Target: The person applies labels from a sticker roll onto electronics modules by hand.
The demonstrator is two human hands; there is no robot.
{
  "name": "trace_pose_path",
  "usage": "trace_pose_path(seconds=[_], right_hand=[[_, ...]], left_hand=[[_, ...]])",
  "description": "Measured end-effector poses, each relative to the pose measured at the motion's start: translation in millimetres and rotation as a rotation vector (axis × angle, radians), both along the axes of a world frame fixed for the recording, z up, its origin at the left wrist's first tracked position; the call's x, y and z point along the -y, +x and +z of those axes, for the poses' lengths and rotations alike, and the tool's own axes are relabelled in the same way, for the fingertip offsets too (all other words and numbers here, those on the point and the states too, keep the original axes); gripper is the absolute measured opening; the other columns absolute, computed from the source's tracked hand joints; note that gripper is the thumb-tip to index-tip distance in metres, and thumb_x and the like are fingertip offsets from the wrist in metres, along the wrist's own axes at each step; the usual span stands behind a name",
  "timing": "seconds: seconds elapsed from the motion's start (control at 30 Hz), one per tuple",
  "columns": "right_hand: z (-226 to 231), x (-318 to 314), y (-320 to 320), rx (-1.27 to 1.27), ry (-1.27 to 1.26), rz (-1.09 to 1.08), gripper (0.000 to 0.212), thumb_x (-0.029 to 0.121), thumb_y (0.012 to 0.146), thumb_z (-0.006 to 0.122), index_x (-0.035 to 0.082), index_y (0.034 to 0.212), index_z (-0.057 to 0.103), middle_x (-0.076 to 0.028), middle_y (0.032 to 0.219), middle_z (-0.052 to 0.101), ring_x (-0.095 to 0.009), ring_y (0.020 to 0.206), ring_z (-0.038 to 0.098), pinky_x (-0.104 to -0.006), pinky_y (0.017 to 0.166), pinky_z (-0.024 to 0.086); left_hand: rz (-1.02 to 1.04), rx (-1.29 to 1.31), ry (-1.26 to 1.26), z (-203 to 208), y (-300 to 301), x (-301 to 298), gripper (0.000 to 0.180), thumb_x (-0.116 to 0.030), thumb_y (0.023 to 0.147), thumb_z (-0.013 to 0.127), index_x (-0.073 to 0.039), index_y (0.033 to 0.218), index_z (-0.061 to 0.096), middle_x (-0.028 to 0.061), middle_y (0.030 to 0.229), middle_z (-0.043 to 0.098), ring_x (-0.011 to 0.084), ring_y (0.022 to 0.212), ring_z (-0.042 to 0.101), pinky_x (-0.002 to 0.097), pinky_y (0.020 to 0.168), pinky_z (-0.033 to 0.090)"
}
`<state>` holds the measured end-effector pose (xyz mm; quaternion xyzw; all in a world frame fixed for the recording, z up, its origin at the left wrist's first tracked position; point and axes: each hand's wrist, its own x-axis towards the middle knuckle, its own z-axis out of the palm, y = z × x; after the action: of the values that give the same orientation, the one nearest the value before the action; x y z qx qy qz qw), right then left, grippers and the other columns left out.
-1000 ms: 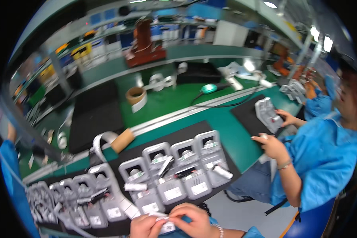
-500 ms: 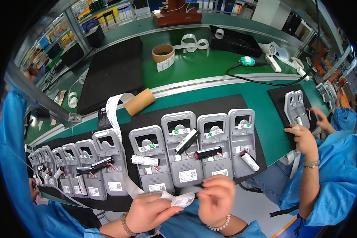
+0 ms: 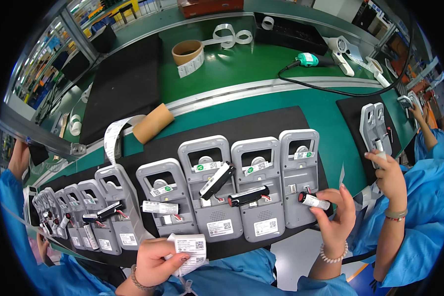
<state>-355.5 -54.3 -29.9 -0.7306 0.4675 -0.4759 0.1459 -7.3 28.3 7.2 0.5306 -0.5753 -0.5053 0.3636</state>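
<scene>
In front of me stands a row of grey device housings [image 3: 261,207], backs up, each with a cut-out handle and a white label. My left hand [image 3: 155,261] is closed on a folded strip of white printed labels [image 3: 191,249] below the row. Over the rightmost housing [image 3: 299,182], my right hand [image 3: 336,219] has thumb and finger around the end of a cylindrical battery [image 3: 314,201]. A small label [image 3: 342,174] sticks up from another of its fingertips. Similar wired batteries lie on the other housings, such as a black battery [image 3: 249,196].
A cardboard core [image 3: 153,123] with a label strip lies behind the row. Farther back are a tape roll [image 3: 187,52], a green-and-black corded tool [image 3: 309,60] and a black tray [image 3: 291,37]. At right, a co-worker's hand [image 3: 387,172] is beside another housing [image 3: 375,126].
My right hand has gone from beside the label strip to the rightmost housing, with a label on a fingertip. Its battery has turned more level. My left hand shifted left with the strip.
</scene>
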Motion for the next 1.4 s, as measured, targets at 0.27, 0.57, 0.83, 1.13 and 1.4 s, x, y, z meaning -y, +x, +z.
trace_pose_path(seconds=[0.27, 0.57, 0.83, 1.13, 1.4], right_hand=[[0, 56, 2, 0.202, 0.101, 0.319, 0.059, -0.003, 0.070, 0.072, -0.002, 0.123, 0.046, -0.010, 0.084, 0.069, -0.021, 0.080, 0.065, -0.0313, 0.078, 0.049], [15, 61, 13, -0.097, 0.178, -0.081, 0.093, 0.018, 0.056, 0.085, 0.003, 0.134, 0.038, -0.012, 0.111, 0.054, -0.024, 0.102, 0.051, -0.0363, 0.087, 0.041], [20, 35, -14, 0.216, -0.021, -0.074, 0.055, 0.025, 0.069, 0.077, -0.001, 0.112, 0.055, -0.015, 0.114, 0.051, -0.023, 0.101, 0.052, -0.0327, 0.080, 0.044], [45, 21, -31, 0.393, 0.885, 0.268, 0.015, -0.007, 0.069, 0.071, -0.005, 0.083, 0.065, -0.010, 0.074, 0.064, -0.010, 0.062, 0.060, -0.0193, 0.056, 0.046], [47, 34, -18, 0.095, 0.959, 0.178, 0.007, 0.001, 0.074, 0.072, -0.002, 0.075, 0.065, -0.005, 0.066, 0.064, -0.007, 0.056, 0.060, -0.0187, 0.050, 0.046]], left_hand=[[0.061, 0.013, 0.035, 2, -5, 4, 0.011, -0.005, 0.079, 0.066, 0.005, 0.083, 0.067, 0.0138, 0.077, 0.068, 0.0161, 0.068, 0.066, 0.0245, 0.059, 0.048], [0.221, 0.044, 0.052, 3, -18, 5, 0.031, -0.022, 0.077, 0.067, 0.002, 0.060, 0.057, 0.0065, 0.060, 0.060, 0.0111, 0.050, 0.053, 0.0244, 0.048, 0.038], [0.225, 0.061, 0.030, -9, -8, -4, 0.031, -0.023, 0.078, 0.066, 0.002, 0.061, 0.058, 0.0064, 0.060, 0.061, 0.0117, 0.052, 0.054, 0.0246, 0.050, 0.039], [0.238, 0.176, 0.010, -11, -2, -8, 0.033, -0.026, 0.077, 0.066, 0.002, 0.060, 0.058, 0.0077, 0.062, 0.061, 0.0127, 0.053, 0.054, 0.0250, 0.051, 0.039], [0.260, 0.173, -0.010, -13, -6, -6, 0.039, -0.031, 0.076, 0.068, 0.001, 0.057, 0.055, 0.0085, 0.062, 0.062, 0.0141, 0.055, 0.056, 0.0253, 0.052, 0.041]])
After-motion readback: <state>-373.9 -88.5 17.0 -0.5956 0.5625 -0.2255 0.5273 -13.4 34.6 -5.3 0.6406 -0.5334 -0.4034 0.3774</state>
